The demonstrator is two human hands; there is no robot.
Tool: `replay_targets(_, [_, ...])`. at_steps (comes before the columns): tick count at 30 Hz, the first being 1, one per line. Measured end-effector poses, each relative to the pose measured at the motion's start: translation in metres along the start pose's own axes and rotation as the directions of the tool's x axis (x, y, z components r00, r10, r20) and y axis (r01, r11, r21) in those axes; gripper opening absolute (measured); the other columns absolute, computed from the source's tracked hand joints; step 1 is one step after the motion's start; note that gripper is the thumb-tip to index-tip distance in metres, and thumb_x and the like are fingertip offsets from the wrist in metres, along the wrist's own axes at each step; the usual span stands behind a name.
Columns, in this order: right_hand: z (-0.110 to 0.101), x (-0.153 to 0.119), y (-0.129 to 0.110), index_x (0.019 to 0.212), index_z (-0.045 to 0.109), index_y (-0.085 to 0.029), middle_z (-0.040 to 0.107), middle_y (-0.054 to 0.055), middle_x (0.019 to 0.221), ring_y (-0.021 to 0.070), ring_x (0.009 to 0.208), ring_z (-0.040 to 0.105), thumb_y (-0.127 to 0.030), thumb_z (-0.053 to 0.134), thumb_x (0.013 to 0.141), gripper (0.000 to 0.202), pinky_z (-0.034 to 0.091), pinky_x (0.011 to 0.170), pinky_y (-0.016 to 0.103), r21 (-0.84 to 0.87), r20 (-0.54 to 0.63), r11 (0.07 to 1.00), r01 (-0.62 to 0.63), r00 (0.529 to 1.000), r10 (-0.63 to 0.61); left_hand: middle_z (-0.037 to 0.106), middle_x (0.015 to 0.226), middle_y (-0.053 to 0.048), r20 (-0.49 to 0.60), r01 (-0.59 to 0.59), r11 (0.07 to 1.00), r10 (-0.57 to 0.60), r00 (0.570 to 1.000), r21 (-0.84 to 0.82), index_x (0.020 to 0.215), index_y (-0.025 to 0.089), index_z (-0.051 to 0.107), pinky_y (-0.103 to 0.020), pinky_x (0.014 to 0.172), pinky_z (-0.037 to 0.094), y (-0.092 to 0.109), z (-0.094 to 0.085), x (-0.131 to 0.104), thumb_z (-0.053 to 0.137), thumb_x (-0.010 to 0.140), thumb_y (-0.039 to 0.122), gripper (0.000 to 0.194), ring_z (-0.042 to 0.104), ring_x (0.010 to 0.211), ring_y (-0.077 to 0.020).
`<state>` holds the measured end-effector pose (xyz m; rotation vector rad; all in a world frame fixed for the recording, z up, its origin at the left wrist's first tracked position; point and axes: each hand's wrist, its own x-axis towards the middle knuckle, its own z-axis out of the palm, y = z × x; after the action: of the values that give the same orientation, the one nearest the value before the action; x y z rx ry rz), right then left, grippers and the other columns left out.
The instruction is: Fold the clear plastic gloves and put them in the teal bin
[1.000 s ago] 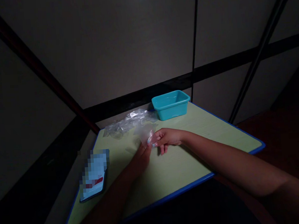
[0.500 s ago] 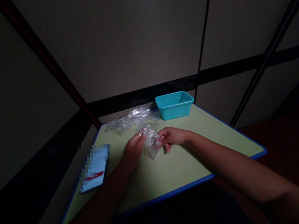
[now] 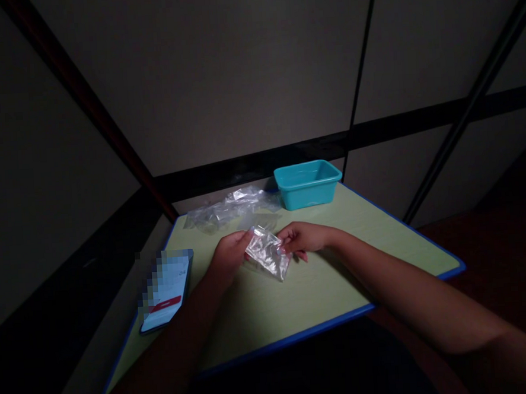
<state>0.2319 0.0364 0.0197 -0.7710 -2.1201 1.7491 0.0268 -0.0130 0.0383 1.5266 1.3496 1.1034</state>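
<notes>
The left hand [image 3: 231, 252] is pinching a small transparent plastic bag [image 3: 270, 254] by its left side, while the right hand [image 3: 307, 237] is keeping a narrow grip on its right side. The bag is hanging or lying tilted over the middle of the table [image 3: 304, 295]; contact is hard to tell. Pale tabletop is stretching from it to the blue front edge [image 3: 289, 341]. Crumpled plastic [image 3: 234, 207] is lying just beyond, touching or nearly touching a turquoise bin [image 3: 311, 196] near the back edge. A phone [image 3: 168, 310] is resting along the left edge, and dark wall panels [image 3: 237, 73] are closing off the far side.
</notes>
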Motion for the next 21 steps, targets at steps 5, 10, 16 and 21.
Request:
replay_targets(5, [0.001, -0.004, -0.005, 0.074, 0.056, -0.011, 0.056, -0.005, 0.053, 0.0024, 0.031, 0.041, -0.029, 0.063, 0.070, 0.020, 0.031, 0.030, 0.014, -0.029, 0.020, 0.999, -0.024, 0.999, 0.024, 0.056, 0.055, 0.001, 0.033, 0.023, 0.999, -0.025, 0.999, 0.046, 0.064, 0.015, 0.060, -0.021, 0.043, 0.031, -0.006, 0.000, 0.003, 0.053, 0.070, 0.054, 0.041, 0.041, 0.043, -0.0087])
replay_targets(10, [0.000, -0.005, -0.007, 0.075, 0.055, -0.012, 0.054, -0.006, 0.051, 0.0027, 0.031, 0.042, -0.031, 0.066, 0.069, 0.023, 0.031, 0.030, 0.014, -0.058, 0.026, 0.997, -0.052, 0.998, 0.053, 0.046, 0.045, 0.005, 0.103, 0.035, 0.990, -0.049, 0.993, 0.137, 0.058, 0.015, 0.057, -0.021, 0.041, 0.027, -0.013, -0.001, 0.005, 0.055, 0.069, 0.049, 0.036, 0.038, 0.041, -0.0082])
replay_targets(16, [0.000, -0.004, -0.008, 0.083, 0.056, -0.011, 0.060, -0.003, 0.059, 0.0055, 0.034, 0.049, -0.036, 0.069, 0.067, 0.033, 0.039, 0.033, 0.016, -0.055, 0.007, 0.991, -0.118, 0.993, 0.119, 0.044, 0.044, 0.005, 0.088, -0.028, 0.979, 0.010, 0.996, 0.201, 0.057, 0.015, 0.057, -0.021, 0.041, 0.025, -0.023, -0.006, 0.011, 0.051, 0.071, 0.051, 0.039, 0.036, 0.041, -0.0084])
replay_targets(21, [0.000, -0.003, -0.008, 0.087, 0.059, -0.010, 0.062, -0.001, 0.061, 0.0052, 0.037, 0.051, -0.034, 0.069, 0.068, 0.032, 0.040, 0.037, 0.015, -0.030, -0.083, 0.991, -0.129, 0.988, 0.126, 0.045, 0.046, 0.005, 0.048, -0.050, 0.968, 0.039, 0.998, 0.247, 0.056, 0.016, 0.057, -0.021, 0.043, 0.026, -0.031, -0.013, 0.019, 0.051, 0.072, 0.050, 0.039, 0.036, 0.043, -0.0089])
